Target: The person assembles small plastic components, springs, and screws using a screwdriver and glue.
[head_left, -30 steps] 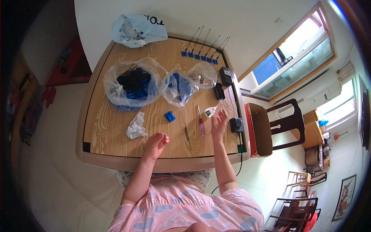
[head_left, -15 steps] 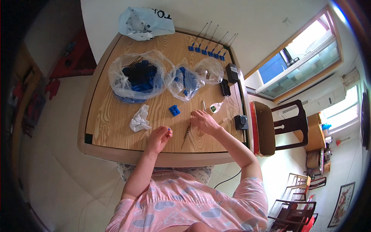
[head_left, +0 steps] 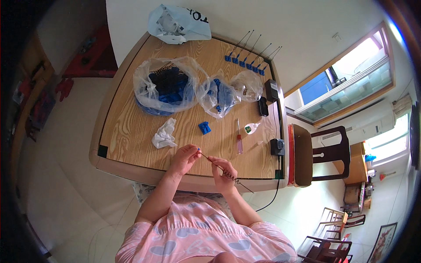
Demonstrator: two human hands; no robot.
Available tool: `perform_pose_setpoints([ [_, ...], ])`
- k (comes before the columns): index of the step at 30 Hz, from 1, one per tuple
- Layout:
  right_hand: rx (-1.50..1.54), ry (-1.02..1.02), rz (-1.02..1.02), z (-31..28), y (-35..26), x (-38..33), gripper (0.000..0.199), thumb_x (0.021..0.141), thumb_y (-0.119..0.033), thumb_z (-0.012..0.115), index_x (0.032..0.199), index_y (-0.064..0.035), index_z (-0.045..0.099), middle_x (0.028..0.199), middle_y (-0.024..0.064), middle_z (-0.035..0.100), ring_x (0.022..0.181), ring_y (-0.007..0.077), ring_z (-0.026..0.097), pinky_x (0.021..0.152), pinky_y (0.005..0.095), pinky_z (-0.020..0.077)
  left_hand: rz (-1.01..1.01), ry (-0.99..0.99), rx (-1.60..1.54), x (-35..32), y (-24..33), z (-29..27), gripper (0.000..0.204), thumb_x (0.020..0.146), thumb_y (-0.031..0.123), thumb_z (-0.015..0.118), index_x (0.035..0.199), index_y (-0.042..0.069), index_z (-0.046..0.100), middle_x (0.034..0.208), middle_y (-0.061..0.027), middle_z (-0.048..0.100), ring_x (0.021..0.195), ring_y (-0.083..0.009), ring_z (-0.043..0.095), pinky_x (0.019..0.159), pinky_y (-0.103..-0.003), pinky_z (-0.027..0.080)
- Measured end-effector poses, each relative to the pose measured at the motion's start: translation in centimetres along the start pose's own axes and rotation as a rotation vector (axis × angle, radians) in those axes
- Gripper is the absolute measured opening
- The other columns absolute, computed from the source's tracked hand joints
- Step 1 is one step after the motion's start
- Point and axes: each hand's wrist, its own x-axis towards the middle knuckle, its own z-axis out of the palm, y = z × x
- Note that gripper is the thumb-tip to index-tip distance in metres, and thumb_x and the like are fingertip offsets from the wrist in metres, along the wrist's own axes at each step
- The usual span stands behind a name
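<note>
Near the front edge of the table [head_left: 127, 144], my left hand [head_left: 184, 160] pinches a small blue piece [head_left: 199, 150] in its fingertips. My right hand [head_left: 223, 173] is closed around a thin dark wire spring [head_left: 236, 179], coiled along part of its length with straight ends. One straight end reaches the small blue piece at my left fingertips; whether it has entered it is too small to tell. Beyond my hands lies a blue plastic block [head_left: 204, 128]. To the right of it are a screwdriver [head_left: 239, 144] with a clear reddish handle and a small white bottle [head_left: 251, 128].
A crumpled white tissue [head_left: 164, 136] lies left. Farther back are a clear bag [head_left: 142, 98] of blue parts and dark springs, and smaller clear bags [head_left: 219, 103]. Several blue bases with upright springs [head_left: 242, 63] line the far right edge. A black adapter [head_left: 276, 147] sits right.
My right hand has come nearer and toward my left hand with the spring, now tilted the other way. The spring's end meets the blue piece. The screwdriver's handle is uncovered.
</note>
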Motion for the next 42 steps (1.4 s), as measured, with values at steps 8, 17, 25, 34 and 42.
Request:
perform_pose_setpoints([
  [8,-0.085,0.016,-0.072,0.2,0.2,1.0,0.011,0.087,0.012,0.06,0.094,0.0033,0.059,0.103,0.0196,0.07,0.1,0.0258,0.068,0.09,0.0351,0.052,0.038,-0.015,0.033,0.1,-0.3,-0.6,0.014,0.093,0.017,0.068,0.097,0.005,0.069,0.09,-0.0071,0.068,0.082,-0.0154,0.059,0.079,-0.032,0.047],
  [17,-0.168,-0.008,-0.072,0.4,0.0,1.2,0.012,0.085,0.013,0.061,0.093,0.0031,0.06,0.101,0.0183,0.071,0.098,0.0247,0.069,0.088,0.0335,0.0522,0.013,-0.011,-0.028,0.2,-0.5,-0.9,0.008,0.092,0.012,0.069,0.096,0.005,0.068,0.089,-0.0054,0.069,0.081,-0.0139,0.062,0.078,-0.027,0.051],
  [25,-0.15,-0.026,-0.071,0.0,-0.5,1.7,0.013,0.085,0.013,0.06,0.093,0.0031,0.061,0.101,0.0175,0.071,0.097,0.0236,0.068,0.088,0.0323,0.0521,0.023,0.016,0.01,0.2,-0.6,-0.7,0.011,0.091,0.015,0.069,0.096,0.005,0.069,0.088,-0.0065,0.068,0.08,-0.0153,0.06,0.078,-0.031,0.048],
  [34,-0.181,-0.045,-0.057,0.1,-0.8,1.9,0.013,0.085,0.012,0.06,0.093,0.0026,0.062,0.101,0.0166,0.071,0.095,0.0215,0.068,0.087,0.0309,0.0518,0.02,0.002,-0.006,0.2,-0.6,-0.9,0.01,0.092,0.014,0.069,0.095,0.005,0.068,0.088,-0.0057,0.068,0.081,-0.0145,0.061,0.079,-0.029,0.05],
  [42,-0.194,-0.06,-0.046,0.0,-0.9,2.2,0.013,0.084,0.012,0.061,0.093,0.0022,0.062,0.1,0.0151,0.071,0.094,0.0201,0.068,0.086,0.0305,0.0517,0.023,-0.005,0.023,0.3,-0.6,-0.8,0.013,0.092,0.016,0.069,0.096,0.004,0.068,0.088,-0.007,0.068,0.08,-0.0163,0.059,0.079,-0.031,0.049],
])
